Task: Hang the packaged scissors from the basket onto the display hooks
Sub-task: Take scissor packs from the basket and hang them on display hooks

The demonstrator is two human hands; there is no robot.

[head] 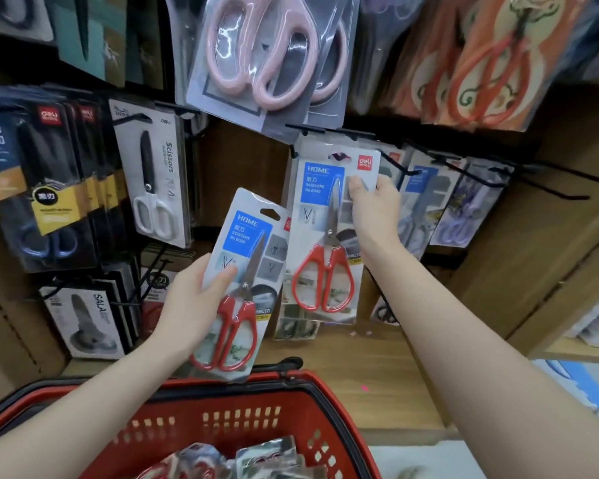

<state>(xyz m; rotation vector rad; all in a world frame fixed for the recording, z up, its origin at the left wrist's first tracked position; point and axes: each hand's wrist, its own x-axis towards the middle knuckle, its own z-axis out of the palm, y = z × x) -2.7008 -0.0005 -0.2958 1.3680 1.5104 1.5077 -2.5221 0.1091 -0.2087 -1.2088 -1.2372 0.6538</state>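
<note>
Two scissor packs up, mid-frame.
Left hand [191,305] grips the lower pack [246,233]; right hand [374,209] pinches the upper pack [322,183].

- A shop, at a stationery display wall: packaged scissors [153,181] hang in rows, identical packs stacked one behind another.
- Black wire display hooks [547,188] stick out from a brown backing panel [242,157], in tiers one above another.
- The packs are printed retail cards with brand logos and clear blisters, like the pink-handled pair [256,53] overhead.
- A red plastic shopping basket [173,416] with a black rim sits below, more sealed packs [267,458] inside.
</note>
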